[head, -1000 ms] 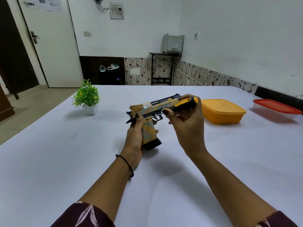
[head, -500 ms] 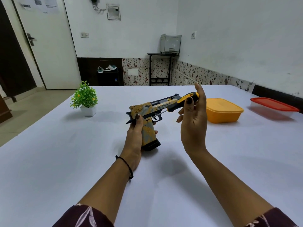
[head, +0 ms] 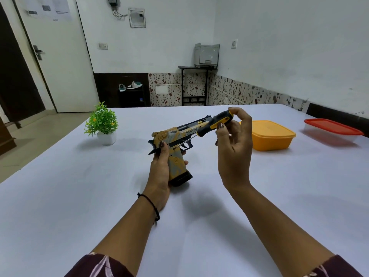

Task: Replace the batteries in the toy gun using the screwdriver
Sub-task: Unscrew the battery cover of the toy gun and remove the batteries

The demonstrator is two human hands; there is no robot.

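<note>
This looks like a plain back room of a home or small office, used as a workspace. A big table point(head: 79, 196) under a white cloth fills most of it, with a small potted plant point(head: 101, 120), a yellow lidded food box point(head: 271, 136) and a red-lidded container point(head: 333, 128) on it. In the far corner a grey printer point(head: 206, 54) sits on a black metal stand point(head: 194, 84). Printed sheets point(head: 50, 7) are taped to the white door point(head: 60, 66). A pair of shoes point(head: 131, 85) rests on a low dark shelf point(head: 131, 98), and floral tiles point(head: 239, 92) band the bare white walls.
</note>
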